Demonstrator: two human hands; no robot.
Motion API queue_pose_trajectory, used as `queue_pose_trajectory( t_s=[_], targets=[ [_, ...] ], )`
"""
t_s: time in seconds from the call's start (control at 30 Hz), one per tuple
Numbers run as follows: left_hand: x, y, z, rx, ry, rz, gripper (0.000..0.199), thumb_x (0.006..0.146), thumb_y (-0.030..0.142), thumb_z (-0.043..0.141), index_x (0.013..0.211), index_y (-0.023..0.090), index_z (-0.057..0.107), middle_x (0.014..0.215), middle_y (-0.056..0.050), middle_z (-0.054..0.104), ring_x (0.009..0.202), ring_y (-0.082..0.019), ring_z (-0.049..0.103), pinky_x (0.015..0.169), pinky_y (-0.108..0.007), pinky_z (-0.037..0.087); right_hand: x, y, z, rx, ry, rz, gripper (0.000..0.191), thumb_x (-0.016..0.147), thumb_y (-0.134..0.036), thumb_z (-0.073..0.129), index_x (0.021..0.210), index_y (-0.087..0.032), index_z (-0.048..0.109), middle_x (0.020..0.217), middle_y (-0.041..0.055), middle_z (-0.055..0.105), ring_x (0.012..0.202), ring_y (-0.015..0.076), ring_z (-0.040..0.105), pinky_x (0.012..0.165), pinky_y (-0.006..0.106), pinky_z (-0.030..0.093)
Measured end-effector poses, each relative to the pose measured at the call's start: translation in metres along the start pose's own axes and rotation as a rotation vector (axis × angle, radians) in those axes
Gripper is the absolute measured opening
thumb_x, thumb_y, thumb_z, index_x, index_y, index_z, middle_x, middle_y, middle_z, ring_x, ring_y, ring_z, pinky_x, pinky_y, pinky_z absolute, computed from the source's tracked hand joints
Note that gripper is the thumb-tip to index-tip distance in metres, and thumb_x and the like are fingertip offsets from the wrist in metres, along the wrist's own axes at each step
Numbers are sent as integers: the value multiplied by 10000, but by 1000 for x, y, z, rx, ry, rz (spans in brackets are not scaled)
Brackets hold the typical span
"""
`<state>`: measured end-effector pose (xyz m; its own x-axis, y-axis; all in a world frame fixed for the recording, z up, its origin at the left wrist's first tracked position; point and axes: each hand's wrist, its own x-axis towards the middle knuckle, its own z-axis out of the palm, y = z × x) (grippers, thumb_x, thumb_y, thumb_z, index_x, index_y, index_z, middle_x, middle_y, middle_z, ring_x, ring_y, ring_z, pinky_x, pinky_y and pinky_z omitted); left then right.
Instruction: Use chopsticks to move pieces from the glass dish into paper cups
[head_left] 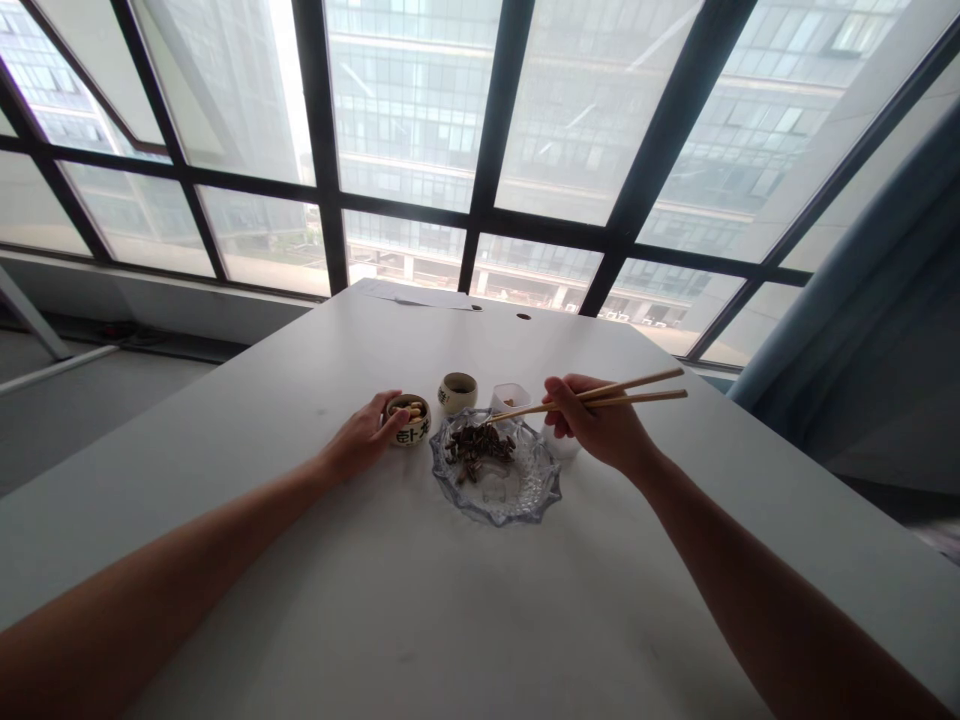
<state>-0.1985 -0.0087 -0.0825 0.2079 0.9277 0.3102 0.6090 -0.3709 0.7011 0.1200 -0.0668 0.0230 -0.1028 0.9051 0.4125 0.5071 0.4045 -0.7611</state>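
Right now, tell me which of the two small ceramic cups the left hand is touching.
The left hand touches the nearer-left cup, the one with black lettering; the plain cup stands apart.

On a white table [315,600] before a wall of windows, the left hand [364,438] cups the side of a small ceramic cup [409,418] with pale pieces inside. The right hand [596,420] holds wooden chopsticks [600,396], their tips over a glass dish [499,485] of dark seeds [478,446]. A second small cup [457,391] and a clear plastic container [511,399] stand just behind the dish.
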Motion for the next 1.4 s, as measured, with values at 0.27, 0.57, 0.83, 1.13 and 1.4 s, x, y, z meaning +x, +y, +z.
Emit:
queue_pose_trajectory(
  t_s=[0.27,0.57,0.83,1.13,1.4],
  targets=[
    [-1,3,-2,5,-7,-4,827,882,779,329,1386,146,503,1220,-158,697,1096,-319,670,982,-446,499,-6,-4,17,109,-174,101,608,777,-773,595,683,-174,636,546,42,652,414,126,577,372,218,431],
    [-1,4,-2,-6,-5,8,834,874,788,335,1366,141,520,1212,-156,700,1095,-320,668,983,-441,500,-12,-4,23,95,-171,29,556,849,-709,571,690,-180,635,544,37,641,438,134,585,400,228,458],
    [0,1,0,-11,-3,21,820,881,779,339,1363,141,518,1222,-157,694,1103,-322,666,982,-445,500,-13,6,35,149,-265,2,524,846,-680,606,669,-188,580,552,23,634,460,132,607,400,212,461],
    [0,-2,0,-26,-1,19,801,888,767,356,1368,146,517,1197,-152,707,1084,-315,675,961,-442,510,-13,13,37,139,-248,-65,494,889,-636,583,675,-191,579,554,24,645,427,125,596,385,210,458],
    [-1,-1,0,-24,5,19,818,874,789,349,1350,150,531,1186,-149,709,1082,-313,675,962,-435,510,-13,10,31,108,-219,-81,499,902,-631,565,692,-180,618,543,26,652,410,120,587,363,199,439]
  ],
)
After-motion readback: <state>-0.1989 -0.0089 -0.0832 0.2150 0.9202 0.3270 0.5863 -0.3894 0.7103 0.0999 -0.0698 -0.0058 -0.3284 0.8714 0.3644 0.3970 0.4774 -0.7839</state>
